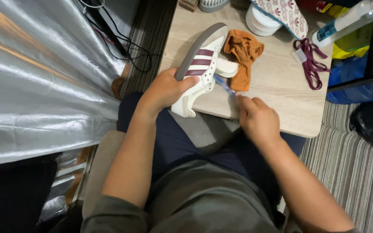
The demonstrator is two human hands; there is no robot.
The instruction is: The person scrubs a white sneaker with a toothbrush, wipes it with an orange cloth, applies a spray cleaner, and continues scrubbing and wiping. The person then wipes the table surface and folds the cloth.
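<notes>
White sneaker (201,69) on its side, long axis slanting away, left hand (165,90) closed around it, right hand (257,118) gripping blue brush (224,84), orange cloth (243,54) on worktop (277,86)

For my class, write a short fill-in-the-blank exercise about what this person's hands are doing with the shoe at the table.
1. The left hand grips a white leather sneaker with maroon ____ on its side.
2. The right hand holds a thin ____ brush against the sneaker.
3. A crumpled ____ cloth lies on the light wooden table beside the sneaker.
4. Loose maroon ____ lie right of the cloth.

Missing words: stripes; blue; orange; laces
</notes>
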